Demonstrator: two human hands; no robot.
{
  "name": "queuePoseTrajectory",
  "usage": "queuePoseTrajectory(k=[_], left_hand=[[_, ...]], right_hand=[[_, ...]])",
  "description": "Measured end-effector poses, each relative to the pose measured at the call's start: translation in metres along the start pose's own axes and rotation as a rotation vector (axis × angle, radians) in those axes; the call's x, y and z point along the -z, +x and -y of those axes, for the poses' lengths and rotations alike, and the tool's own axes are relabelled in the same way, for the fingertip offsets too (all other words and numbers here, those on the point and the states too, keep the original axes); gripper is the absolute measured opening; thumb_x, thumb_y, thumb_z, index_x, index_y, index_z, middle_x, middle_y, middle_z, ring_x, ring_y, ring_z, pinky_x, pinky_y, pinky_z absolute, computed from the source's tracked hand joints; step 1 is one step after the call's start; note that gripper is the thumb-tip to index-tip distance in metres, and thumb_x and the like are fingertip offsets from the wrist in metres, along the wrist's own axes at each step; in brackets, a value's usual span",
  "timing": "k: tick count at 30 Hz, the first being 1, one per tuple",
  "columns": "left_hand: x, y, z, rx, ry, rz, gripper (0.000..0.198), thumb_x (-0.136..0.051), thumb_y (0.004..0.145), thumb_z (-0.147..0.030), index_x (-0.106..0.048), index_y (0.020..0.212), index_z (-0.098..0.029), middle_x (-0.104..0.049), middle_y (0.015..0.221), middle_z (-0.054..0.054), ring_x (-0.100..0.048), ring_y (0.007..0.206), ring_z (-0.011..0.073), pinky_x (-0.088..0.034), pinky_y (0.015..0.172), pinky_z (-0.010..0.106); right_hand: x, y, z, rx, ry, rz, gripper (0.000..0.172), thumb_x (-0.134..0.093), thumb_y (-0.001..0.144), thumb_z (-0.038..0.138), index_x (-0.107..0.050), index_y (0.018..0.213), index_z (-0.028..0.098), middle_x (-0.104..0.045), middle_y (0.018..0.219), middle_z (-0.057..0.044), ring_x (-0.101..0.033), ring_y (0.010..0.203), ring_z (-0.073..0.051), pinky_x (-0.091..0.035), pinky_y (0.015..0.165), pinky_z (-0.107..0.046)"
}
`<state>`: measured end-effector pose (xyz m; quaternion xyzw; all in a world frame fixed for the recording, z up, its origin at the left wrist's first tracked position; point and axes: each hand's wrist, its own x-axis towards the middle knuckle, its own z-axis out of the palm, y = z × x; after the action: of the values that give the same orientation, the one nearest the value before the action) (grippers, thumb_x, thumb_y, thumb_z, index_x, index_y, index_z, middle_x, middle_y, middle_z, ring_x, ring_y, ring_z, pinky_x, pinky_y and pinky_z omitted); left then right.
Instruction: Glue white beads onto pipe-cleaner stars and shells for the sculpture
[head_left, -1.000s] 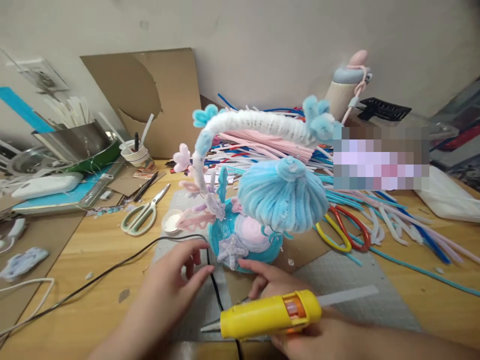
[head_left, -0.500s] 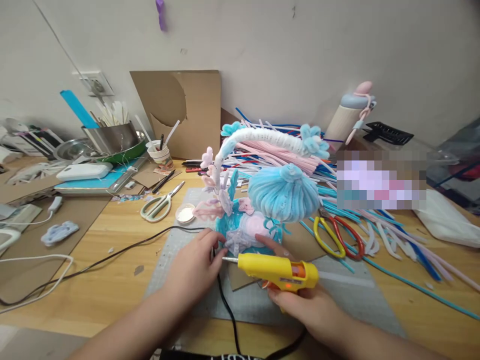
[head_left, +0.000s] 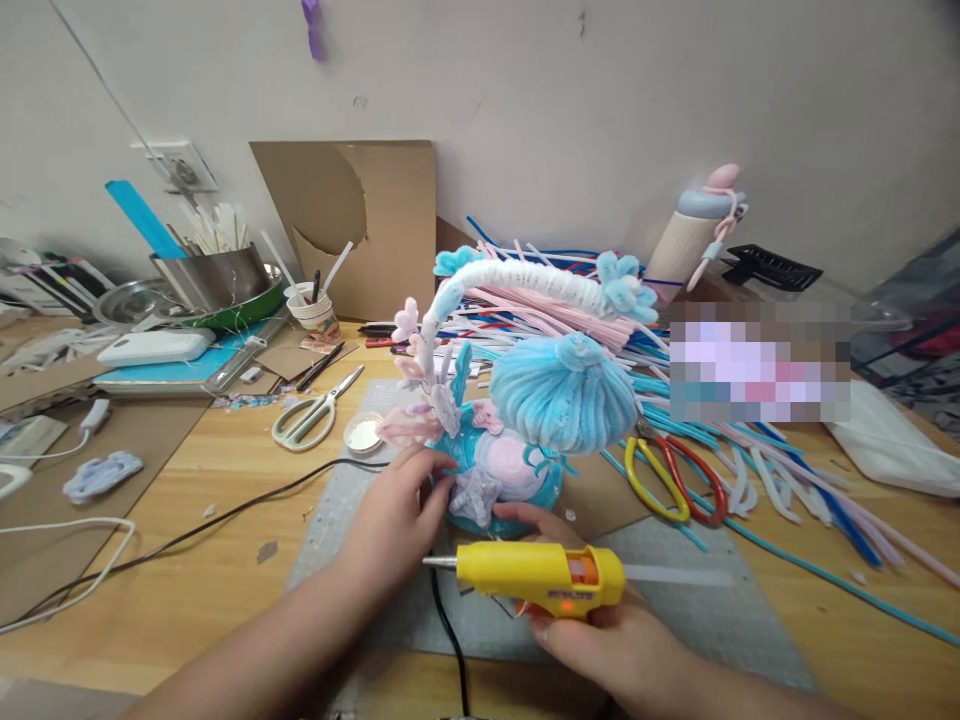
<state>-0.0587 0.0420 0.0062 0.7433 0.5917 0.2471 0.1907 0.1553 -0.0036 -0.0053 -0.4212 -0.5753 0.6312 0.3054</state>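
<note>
A pipe-cleaner craft stands in front of me: a blue base [head_left: 510,512], a white arched handle [head_left: 529,275], a hanging blue shell [head_left: 564,392], and pink and blue flowers. On the front of the base sits a lilac star-shaped piece [head_left: 475,497]. My left hand [head_left: 401,515] has its fingers curled at the base's left edge, gripping the craft beside the star. My right hand [head_left: 611,640] is wrapped round a yellow glue gun [head_left: 525,575], its nozzle pointing left and its small light glowing orange. One finger of that hand reaches to the star's right side.
A grey cutting mat [head_left: 690,590] lies under the craft. Green-handled scissors [head_left: 306,422] and a small white dish [head_left: 365,432] lie left. Red-and-yellow-handled pliers [head_left: 679,480] and many loose pipe cleaners [head_left: 555,310] lie right and behind. A black cord [head_left: 292,485] crosses the table.
The glue gun has dropped slightly and moved left, away from the craft. My right finger has shifted down from the pink centre to the lilac star, which shows more clearly.
</note>
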Motion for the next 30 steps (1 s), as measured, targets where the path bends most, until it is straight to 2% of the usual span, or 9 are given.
queuePoseTrajectory(k=[4,8,11,16,19,22,27,29,30], left_hand=[[0.001,-0.010,-0.004,-0.009,-0.047,0.011,0.020,-0.057,0.086,-0.028,-0.058,0.105,-0.021,-0.057,0.096,0.004,-0.054,0.069,0.0146,-0.048,0.063,0.030],[0.000,-0.015,-0.004,-0.047,-0.012,0.093,0.034,-0.064,0.082,-0.031,-0.056,0.114,-0.024,-0.053,0.115,0.008,-0.059,0.085,0.0198,-0.051,0.073,0.036],[-0.001,-0.014,0.000,-0.062,-0.005,0.124,0.031,-0.060,0.086,-0.027,-0.056,0.117,-0.025,-0.053,0.118,0.009,-0.059,0.098,0.0234,-0.051,0.081,0.040],[0.002,-0.012,0.007,-0.107,-0.031,0.147,0.029,-0.055,0.089,-0.023,-0.057,0.118,-0.028,-0.054,0.116,0.007,-0.059,0.105,0.0230,-0.049,0.089,0.041],[0.003,-0.012,0.007,-0.103,-0.051,0.173,0.033,-0.055,0.089,-0.023,-0.054,0.122,-0.028,-0.055,0.117,0.006,-0.058,0.103,0.0220,-0.049,0.088,0.040],[0.002,-0.014,0.004,-0.041,-0.079,0.153,0.039,-0.061,0.086,-0.032,-0.050,0.123,-0.025,-0.055,0.117,0.008,-0.059,0.094,0.0213,-0.051,0.083,0.039],[0.000,-0.017,-0.003,0.014,-0.073,0.092,0.050,-0.068,0.079,-0.042,-0.047,0.121,-0.024,-0.055,0.117,0.010,-0.058,0.088,0.0218,-0.052,0.075,0.038],[0.003,-0.021,-0.004,-0.017,-0.036,0.060,0.044,-0.065,0.082,-0.042,-0.049,0.118,-0.024,-0.057,0.114,0.009,-0.059,0.086,0.0213,-0.052,0.074,0.037],[0.005,-0.023,-0.004,-0.051,-0.003,0.041,0.033,-0.062,0.084,-0.039,-0.052,0.112,-0.023,-0.059,0.107,0.008,-0.059,0.084,0.0210,-0.051,0.072,0.036]], right_hand=[[0.002,0.001,0.000,0.127,-0.094,-0.055,0.049,-0.052,0.062,0.003,-0.055,0.105,0.029,-0.061,0.093,0.001,-0.062,0.081,-0.019,-0.051,0.071,-0.030],[0.006,0.002,-0.006,0.360,-0.141,0.031,0.028,-0.054,0.065,0.002,-0.060,0.080,0.025,-0.060,0.076,0.002,-0.060,0.069,-0.017,-0.049,0.062,-0.027],[0.008,0.002,-0.012,0.469,-0.105,0.103,0.017,-0.061,0.069,0.008,-0.061,0.075,0.023,-0.062,0.072,0.001,-0.061,0.067,-0.016,-0.049,0.062,-0.027],[0.012,0.002,-0.010,0.517,-0.071,0.041,0.002,-0.062,0.081,0.023,-0.064,0.081,0.024,-0.062,0.072,0.000,-0.060,0.063,-0.015,-0.048,0.058,-0.025],[0.013,-0.001,-0.006,0.523,-0.087,-0.053,0.017,-0.059,0.086,0.041,-0.065,0.080,0.026,-0.064,0.071,-0.001,-0.060,0.059,-0.016,-0.047,0.054,-0.025],[0.014,-0.006,-0.007,0.527,-0.100,-0.157,0.028,-0.055,0.084,0.056,-0.065,0.081,0.030,-0.067,0.072,-0.002,-0.063,0.063,-0.019,-0.047,0.054,-0.027],[0.013,-0.012,-0.005,0.495,-0.149,-0.208,0.024,-0.055,0.086,0.051,-0.068,0.086,0.031,-0.070,0.078,-0.004,-0.065,0.068,-0.022,-0.049,0.057,-0.028],[0.015,-0.010,0.000,0.487,-0.138,-0.188,0.024,-0.055,0.085,0.051,-0.067,0.087,0.031,-0.069,0.078,-0.006,-0.066,0.069,-0.023,-0.050,0.058,-0.029],[0.016,-0.008,0.003,0.483,-0.130,-0.178,0.024,-0.054,0.086,0.051,-0.067,0.087,0.031,-0.069,0.078,-0.006,-0.066,0.068,-0.023,-0.051,0.058,-0.030]])
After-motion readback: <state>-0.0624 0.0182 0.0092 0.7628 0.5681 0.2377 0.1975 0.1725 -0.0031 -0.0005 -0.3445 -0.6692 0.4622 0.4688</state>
